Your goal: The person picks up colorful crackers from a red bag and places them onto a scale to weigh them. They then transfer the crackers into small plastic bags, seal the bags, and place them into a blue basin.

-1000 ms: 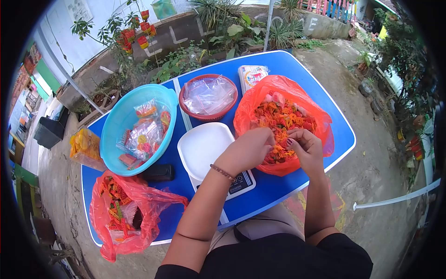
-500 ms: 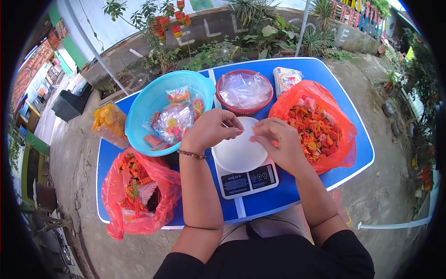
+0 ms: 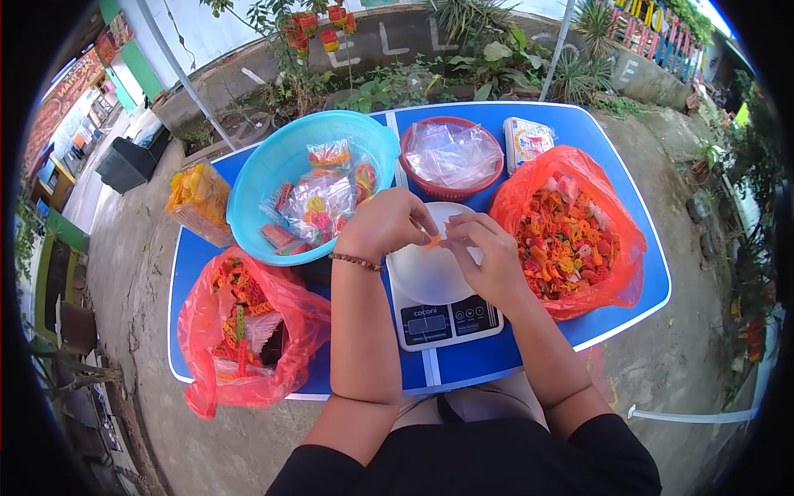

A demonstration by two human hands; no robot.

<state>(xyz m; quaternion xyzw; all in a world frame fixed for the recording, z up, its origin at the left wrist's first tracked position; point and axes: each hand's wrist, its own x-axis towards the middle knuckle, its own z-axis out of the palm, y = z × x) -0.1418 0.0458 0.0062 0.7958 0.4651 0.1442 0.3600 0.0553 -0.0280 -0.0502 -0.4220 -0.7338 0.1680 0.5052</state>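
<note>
My left hand (image 3: 387, 223) is closed in a pinch on a small orange piece (image 3: 433, 241) above the white round pan (image 3: 430, 277) of the kitchen scale (image 3: 451, 324). Close beside it, my right hand (image 3: 488, 252) has its fingers pinched together near the same spot; what lies between them is too small to make out. Left of my hands is a turquoise basin (image 3: 248, 207) holding filled clear packets. On the right an open red plastic bag (image 3: 616, 289) is full of orange, red and yellow pieces.
A red-brown basket (image 3: 451, 193) holds clear plastic bags. Behind stands a small white box (image 3: 529, 140). A second red bag (image 3: 302, 322) lies at the table's left front, with a bag of yellow-orange snacks (image 3: 200, 198) behind it. The table (image 3: 637, 256) is blue with a white edge.
The view has shifted slightly. My hands have come closer together over the pan, and an orange piece now shows at my left fingertips.
</note>
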